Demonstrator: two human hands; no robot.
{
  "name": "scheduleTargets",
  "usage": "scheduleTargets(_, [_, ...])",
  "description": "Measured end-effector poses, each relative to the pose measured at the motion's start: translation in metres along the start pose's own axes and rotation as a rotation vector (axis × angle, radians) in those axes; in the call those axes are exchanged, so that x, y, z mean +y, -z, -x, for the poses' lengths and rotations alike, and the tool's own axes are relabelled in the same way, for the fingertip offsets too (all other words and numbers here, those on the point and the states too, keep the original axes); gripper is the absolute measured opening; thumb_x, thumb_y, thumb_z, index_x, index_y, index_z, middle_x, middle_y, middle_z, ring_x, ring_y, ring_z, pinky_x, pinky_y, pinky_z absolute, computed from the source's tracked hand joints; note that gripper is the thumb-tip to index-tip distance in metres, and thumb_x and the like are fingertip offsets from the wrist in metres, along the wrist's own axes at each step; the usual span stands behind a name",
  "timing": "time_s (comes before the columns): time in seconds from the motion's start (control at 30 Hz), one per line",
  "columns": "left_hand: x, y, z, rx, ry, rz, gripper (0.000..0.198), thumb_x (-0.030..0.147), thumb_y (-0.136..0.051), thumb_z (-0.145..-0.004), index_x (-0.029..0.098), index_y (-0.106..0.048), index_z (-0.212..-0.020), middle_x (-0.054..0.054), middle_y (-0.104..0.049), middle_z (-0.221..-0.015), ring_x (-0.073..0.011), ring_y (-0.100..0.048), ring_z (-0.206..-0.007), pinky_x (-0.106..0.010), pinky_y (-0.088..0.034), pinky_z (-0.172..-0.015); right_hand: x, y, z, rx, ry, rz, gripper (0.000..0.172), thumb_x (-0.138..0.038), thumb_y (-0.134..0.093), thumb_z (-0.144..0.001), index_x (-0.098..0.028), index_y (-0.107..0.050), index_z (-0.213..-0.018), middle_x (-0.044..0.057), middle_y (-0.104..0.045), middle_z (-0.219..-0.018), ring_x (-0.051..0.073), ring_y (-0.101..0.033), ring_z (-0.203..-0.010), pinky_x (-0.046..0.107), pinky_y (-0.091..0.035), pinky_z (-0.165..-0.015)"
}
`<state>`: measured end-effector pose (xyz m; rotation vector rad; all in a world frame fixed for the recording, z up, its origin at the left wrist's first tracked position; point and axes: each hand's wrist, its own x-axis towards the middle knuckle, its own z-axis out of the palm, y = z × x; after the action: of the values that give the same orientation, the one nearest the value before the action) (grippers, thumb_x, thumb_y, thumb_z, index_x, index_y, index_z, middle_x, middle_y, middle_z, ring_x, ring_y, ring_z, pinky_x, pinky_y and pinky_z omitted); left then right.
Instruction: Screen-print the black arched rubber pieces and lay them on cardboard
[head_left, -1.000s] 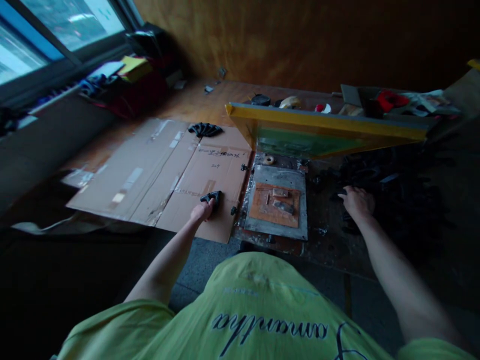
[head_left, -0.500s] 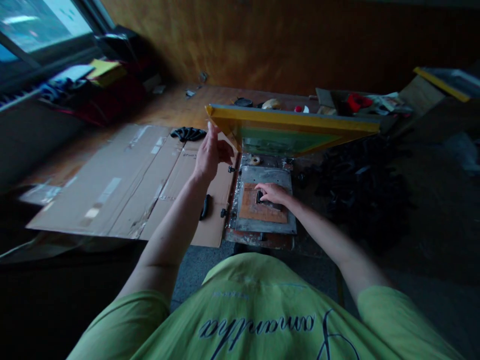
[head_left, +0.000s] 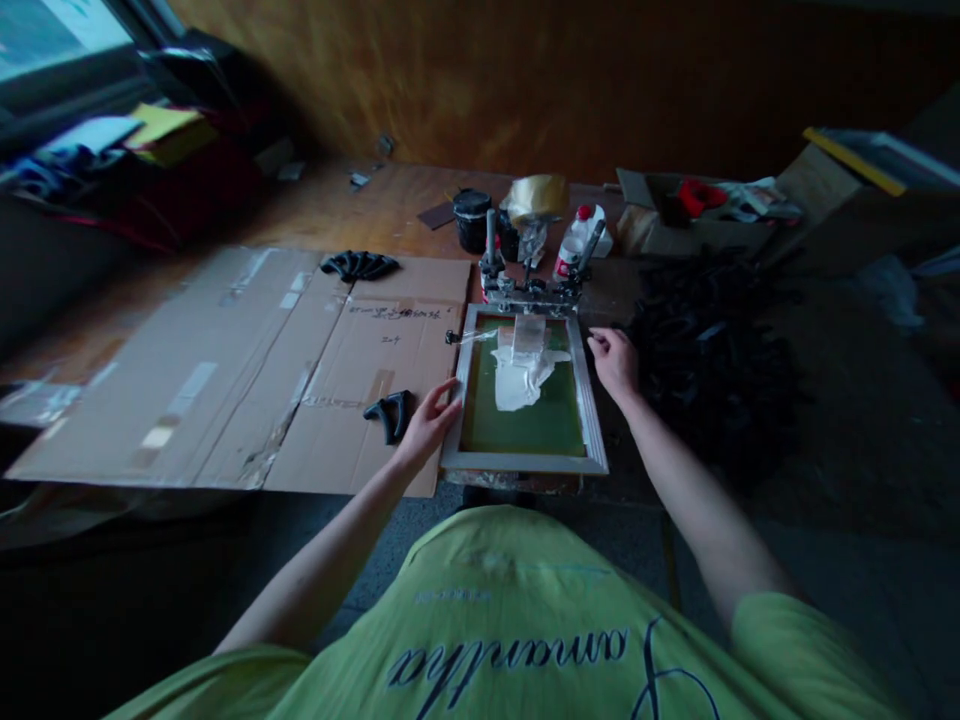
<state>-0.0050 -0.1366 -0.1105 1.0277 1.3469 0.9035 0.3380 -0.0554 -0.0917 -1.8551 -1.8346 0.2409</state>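
Observation:
A silk-screen frame [head_left: 596, 425] with a pale metal rim and green mesh lies lowered over the base in front of me. My left hand [head_left: 429, 425] has its fingers closed at the left rim. White ink [head_left: 517, 385] is spread on the mesh, below a pale squeegee or scraper [head_left: 529, 338] resting at the far end. My right hand [head_left: 616, 362] is just right of the frame, apart from it, with curled fingers; whether they hold anything is hidden. Left of the frame, a pair of black curved pieces [head_left: 390, 415] lies on the cardboard [head_left: 225, 400].
Behind the frame stands the hinge clamp [head_left: 532, 292], with a black tub [head_left: 472, 222], a tape roll [head_left: 537, 197] and a red-capped bottle [head_left: 574, 240] beyond. More black curved pieces [head_left: 358, 266] sit on the cardboard. A dark heap [head_left: 720, 370] lies on the right.
The screen frame has swung down from raised to flat, covering the base. My left hand came down with it. My right hand left the black piece on the base and moved right.

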Motion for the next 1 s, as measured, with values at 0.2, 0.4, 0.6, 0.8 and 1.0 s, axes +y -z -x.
scheduleTargets(0.2, [-0.056,-0.004,-0.024,0.027,0.068,-0.090,0.078,0.050,-0.074,-0.076,0.019,-0.051,-0.143,-0.003,-0.071,-0.083,-0.0152,-0.063,-0.067,-0.021,-0.045,-0.055,-0.079,-0.028,-0.020,-0.209,0.271,0.174,0.044,-0.027,-0.074,-0.082,-0.014,-0.061,-0.122,0.016,-0.059,-0.123,0.032,-0.053,-0.118,0.045,-0.044,-0.100])
scheduleTargets(0.4, [-0.069,0.001,-0.031,-0.040,0.101,-0.067,0.072,0.055,-0.070,-0.078,0.021,-0.054,-0.139,-0.006,-0.073,-0.094,-0.0150,-0.064,-0.068,-0.021,-0.046,-0.054,-0.079,-0.035,0.035,-0.432,0.497,0.283,0.018,-0.012,-0.050,-0.092,-0.013,-0.068,-0.095,0.014,-0.069,-0.098,0.026,-0.058,-0.098,0.036,-0.043,-0.084])
scheduleTargets(0.6, [-0.062,0.000,-0.028,-0.052,0.105,-0.076,0.068,0.056,-0.067,-0.081,0.020,-0.055,-0.138,-0.005,-0.071,-0.092,-0.0120,-0.059,-0.062,-0.019,-0.038,-0.046,-0.067,-0.022,0.040,-0.543,0.745,0.195,0.009,-0.014,-0.060,-0.085,-0.017,-0.068,-0.087,0.008,-0.070,-0.090,0.023,-0.058,-0.091,0.033,-0.041,-0.079])
scheduleTargets(0.8, [-0.051,-0.002,-0.023,-0.046,0.125,-0.050,0.070,0.055,-0.071,-0.077,0.020,-0.056,-0.136,-0.005,-0.072,-0.091,-0.0138,-0.061,-0.063,-0.021,-0.041,-0.050,-0.074,-0.032,0.057,-0.423,0.654,0.200,0.025,-0.007,-0.048,-0.091,-0.015,-0.070,-0.097,0.012,-0.070,-0.099,0.024,-0.058,-0.098,0.034,-0.042,-0.083])
scheduleTargets(1.0, [-0.034,0.003,-0.018,-0.079,0.111,-0.072,0.080,0.055,-0.071,-0.077,0.017,-0.049,-0.144,0.000,-0.065,-0.075,-0.0100,-0.051,-0.051,-0.020,-0.036,-0.044,-0.083,-0.026,0.024,-0.370,0.494,0.053,0.025,-0.026,-0.071,-0.087,-0.023,-0.071,-0.112,0.005,-0.071,-0.100,0.023,-0.062,-0.097,0.034,-0.046,-0.085])
